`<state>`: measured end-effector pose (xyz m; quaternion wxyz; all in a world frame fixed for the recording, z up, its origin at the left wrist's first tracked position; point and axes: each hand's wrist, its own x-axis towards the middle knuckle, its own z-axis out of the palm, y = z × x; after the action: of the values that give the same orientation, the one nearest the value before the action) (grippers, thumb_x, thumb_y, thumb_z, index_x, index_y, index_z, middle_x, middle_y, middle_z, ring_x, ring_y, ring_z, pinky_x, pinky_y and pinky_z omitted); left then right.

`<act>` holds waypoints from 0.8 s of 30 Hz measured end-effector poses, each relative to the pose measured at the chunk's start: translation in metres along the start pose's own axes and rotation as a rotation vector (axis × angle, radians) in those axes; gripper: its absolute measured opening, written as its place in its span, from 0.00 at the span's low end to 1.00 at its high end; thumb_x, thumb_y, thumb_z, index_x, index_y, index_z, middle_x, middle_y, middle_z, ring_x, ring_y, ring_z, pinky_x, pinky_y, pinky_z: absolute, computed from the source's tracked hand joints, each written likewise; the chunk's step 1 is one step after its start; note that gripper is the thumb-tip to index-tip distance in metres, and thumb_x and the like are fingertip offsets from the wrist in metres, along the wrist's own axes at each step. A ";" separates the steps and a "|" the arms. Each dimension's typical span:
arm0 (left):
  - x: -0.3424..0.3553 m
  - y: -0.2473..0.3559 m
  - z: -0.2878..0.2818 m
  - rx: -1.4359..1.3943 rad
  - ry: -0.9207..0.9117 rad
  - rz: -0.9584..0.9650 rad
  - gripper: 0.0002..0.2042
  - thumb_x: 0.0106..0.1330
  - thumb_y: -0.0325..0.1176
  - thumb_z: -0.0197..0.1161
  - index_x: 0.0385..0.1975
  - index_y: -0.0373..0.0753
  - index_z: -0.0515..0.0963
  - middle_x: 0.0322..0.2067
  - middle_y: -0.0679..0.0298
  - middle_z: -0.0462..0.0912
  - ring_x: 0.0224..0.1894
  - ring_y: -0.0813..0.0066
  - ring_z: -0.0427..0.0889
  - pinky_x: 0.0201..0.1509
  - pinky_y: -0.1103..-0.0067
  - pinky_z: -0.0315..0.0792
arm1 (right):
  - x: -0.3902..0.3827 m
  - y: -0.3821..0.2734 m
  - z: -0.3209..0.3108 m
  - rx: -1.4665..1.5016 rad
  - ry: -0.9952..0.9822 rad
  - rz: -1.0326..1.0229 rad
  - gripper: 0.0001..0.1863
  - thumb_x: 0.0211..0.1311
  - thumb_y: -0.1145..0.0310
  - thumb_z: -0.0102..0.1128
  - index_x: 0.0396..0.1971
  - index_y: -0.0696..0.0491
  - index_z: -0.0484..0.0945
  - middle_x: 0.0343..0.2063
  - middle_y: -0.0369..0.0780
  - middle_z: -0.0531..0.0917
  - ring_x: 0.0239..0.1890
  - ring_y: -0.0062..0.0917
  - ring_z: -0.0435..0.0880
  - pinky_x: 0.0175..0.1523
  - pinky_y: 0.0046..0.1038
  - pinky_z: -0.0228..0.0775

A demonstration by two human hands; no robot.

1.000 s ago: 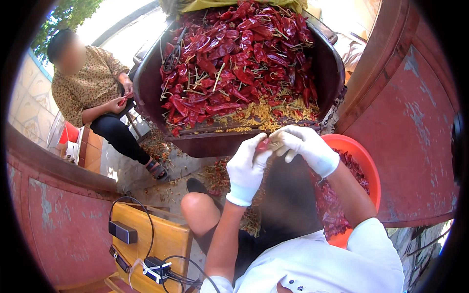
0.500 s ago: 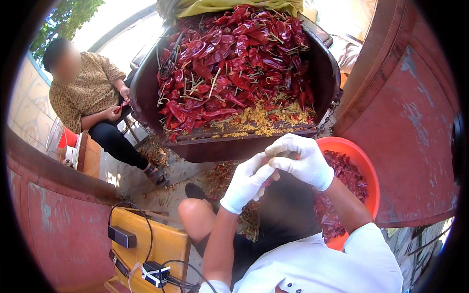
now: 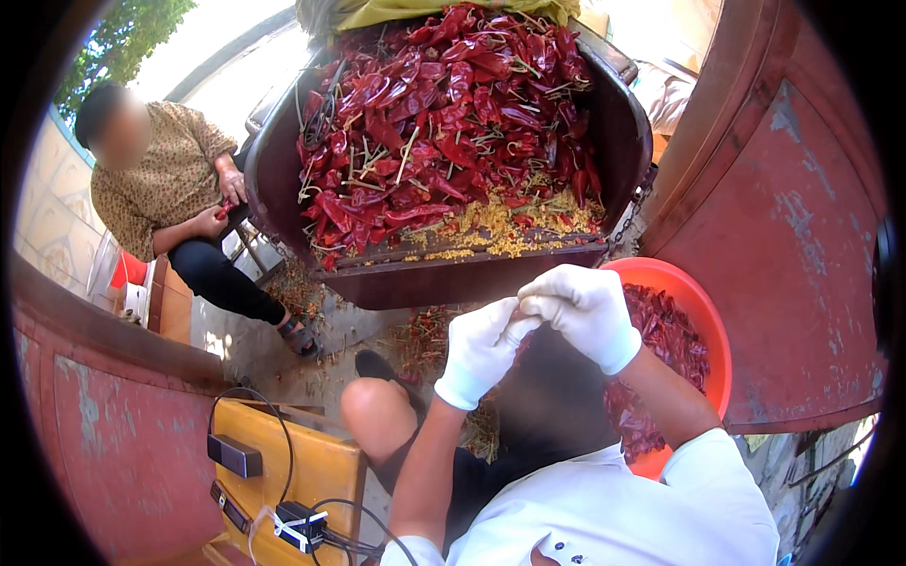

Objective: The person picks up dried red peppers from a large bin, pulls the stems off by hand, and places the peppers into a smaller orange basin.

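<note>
My left hand (image 3: 479, 351), in a white glove, is closed, with a bit of a dried red chili (image 3: 522, 349) showing under its fingers. Against its fingertips, my right hand (image 3: 590, 316), gloved in white too, is closed in a pinch; whatever lies between those fingers is hidden. Both hands are in front of a dark red metal cart (image 3: 453, 281). A large heap of dried red chilies (image 3: 444, 123) with pale stems fills it, and yellow seeds (image 3: 514, 226) are scattered along its near edge. Beside my right forearm stands an orange-red basin (image 3: 713, 325) holding chili pieces (image 3: 665, 330).
At the left a person (image 3: 170, 179) in a patterned shirt sits by the cart, a red chili in hand. A yellow wooden stool (image 3: 326, 457) with cables and black boxes stands near my left arm. Red metal doors (image 3: 764, 245) flank both sides. Stems litter the floor (image 3: 349, 325).
My right hand has closed its fingers into a tighter pinch against my left, which has turned slightly. The view has shifted a little. The seated person's hands have lowered.
</note>
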<state>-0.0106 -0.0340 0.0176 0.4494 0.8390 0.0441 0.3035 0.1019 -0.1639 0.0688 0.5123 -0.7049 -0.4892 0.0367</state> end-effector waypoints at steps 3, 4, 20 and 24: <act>0.001 0.010 -0.001 -0.097 0.061 0.010 0.06 0.63 0.30 0.65 0.38 0.37 0.82 0.22 0.60 0.82 0.22 0.70 0.82 0.28 0.76 0.75 | -0.001 -0.011 0.002 0.523 0.005 0.476 0.06 0.62 0.73 0.66 0.34 0.60 0.84 0.22 0.36 0.84 0.20 0.14 0.76 0.28 0.16 0.69; 0.000 0.010 0.000 -0.102 0.084 0.029 0.07 0.66 0.29 0.64 0.40 0.36 0.82 0.20 0.65 0.80 0.20 0.78 0.80 0.25 0.80 0.73 | -0.001 -0.009 0.003 0.616 0.003 0.498 0.08 0.63 0.71 0.66 0.35 0.60 0.84 0.23 0.36 0.83 0.21 0.14 0.77 0.27 0.15 0.68; 0.028 -0.005 0.050 -1.014 0.430 -0.655 0.13 0.74 0.43 0.55 0.45 0.40 0.77 0.24 0.70 0.76 0.19 0.86 0.72 0.16 0.85 0.66 | -0.054 -0.017 -0.068 0.580 0.219 0.582 0.11 0.65 0.70 0.61 0.42 0.62 0.83 0.30 0.38 0.85 0.27 0.15 0.82 0.33 0.17 0.75; -0.001 0.000 0.132 -0.800 -0.199 -0.307 0.25 0.71 0.35 0.60 0.65 0.35 0.65 0.58 0.60 0.74 0.60 0.72 0.73 0.64 0.78 0.66 | -0.047 -0.041 -0.065 0.459 0.092 0.556 0.14 0.64 0.75 0.59 0.48 0.62 0.81 0.38 0.40 0.86 0.39 0.20 0.84 0.46 0.22 0.77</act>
<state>0.0612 -0.1304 -0.0375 0.7810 0.6076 0.0038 0.1441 0.0873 -0.2425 0.1095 0.6492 -0.6784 -0.2345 0.2518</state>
